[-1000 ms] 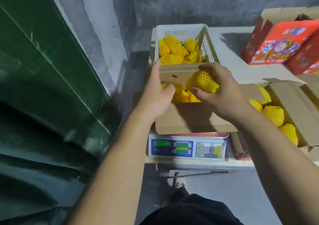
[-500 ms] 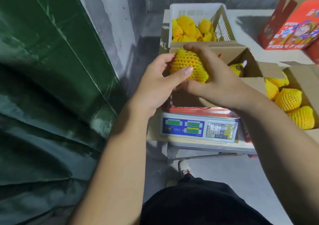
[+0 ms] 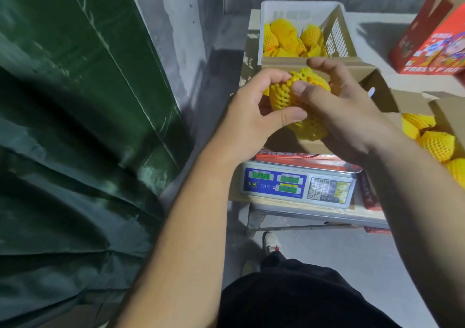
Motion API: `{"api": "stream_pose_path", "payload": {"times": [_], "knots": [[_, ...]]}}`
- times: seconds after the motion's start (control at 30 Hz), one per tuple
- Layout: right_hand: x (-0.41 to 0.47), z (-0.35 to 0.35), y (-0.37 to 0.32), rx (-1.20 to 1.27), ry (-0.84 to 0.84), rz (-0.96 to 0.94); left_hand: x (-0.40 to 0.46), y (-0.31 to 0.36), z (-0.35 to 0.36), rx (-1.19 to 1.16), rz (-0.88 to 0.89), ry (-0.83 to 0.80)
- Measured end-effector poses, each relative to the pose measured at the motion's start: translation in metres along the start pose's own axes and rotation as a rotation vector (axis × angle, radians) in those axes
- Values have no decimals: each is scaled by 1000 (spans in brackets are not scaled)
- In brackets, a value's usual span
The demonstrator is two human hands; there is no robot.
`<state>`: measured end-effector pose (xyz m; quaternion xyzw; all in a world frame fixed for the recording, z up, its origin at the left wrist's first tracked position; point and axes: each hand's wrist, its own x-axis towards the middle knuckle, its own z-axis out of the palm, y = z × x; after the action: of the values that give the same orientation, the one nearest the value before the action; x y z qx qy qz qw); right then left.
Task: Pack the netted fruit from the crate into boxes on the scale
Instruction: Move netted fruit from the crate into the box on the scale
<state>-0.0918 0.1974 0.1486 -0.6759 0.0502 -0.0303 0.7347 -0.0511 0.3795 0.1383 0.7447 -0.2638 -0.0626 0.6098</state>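
The yellow foam-netted fruit [image 3: 305,106] is held in the air between both hands, above the open brown cardboard box [image 3: 372,86] that stands on the blue-and-grey electronic scale [image 3: 297,184]. The left hand [image 3: 254,123] has its grip closed on the left side of the fruit, fingers curled over the net and thumb pressed across the front. The right hand [image 3: 344,116] has its grip closed on the right side, fingers over the top and thumb on the mesh.

Risks, as judged from this position:
- The net appears bunched and loose at the top. Pulling it could slide it off the fruit or tear it.
- The fruit hangs over the near wall of the box. A release here could let it strike the wall or fall to the grey concrete floor [image 3: 352,252].
- Pressing on the box while placing would disturb the scale reading.

Surroundings: the white plastic crate [image 3: 299,12] of further netted fruit stands just behind the box, on the pale table [image 3: 377,23]. A second cardboard box holding netted fruit [image 3: 437,146] lies to the right. A red printed carton [image 3: 432,48] stands at the far right. A green tarpaulin [image 3: 75,126] hangs on the left, well apart. The raised box flaps stand between the hands and the crate.
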Motion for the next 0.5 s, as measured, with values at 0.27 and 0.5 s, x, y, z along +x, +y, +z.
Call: {"api": "stream_pose_path", "payload": {"times": [0.27, 0.5], "knots": [[9, -18, 6, -157, 84, -59, 4, -5, 7, -2, -105, 78], [45, -65, 2, -1039, 308, -105, 9, -9, -9, 80, -308, 105]]}}
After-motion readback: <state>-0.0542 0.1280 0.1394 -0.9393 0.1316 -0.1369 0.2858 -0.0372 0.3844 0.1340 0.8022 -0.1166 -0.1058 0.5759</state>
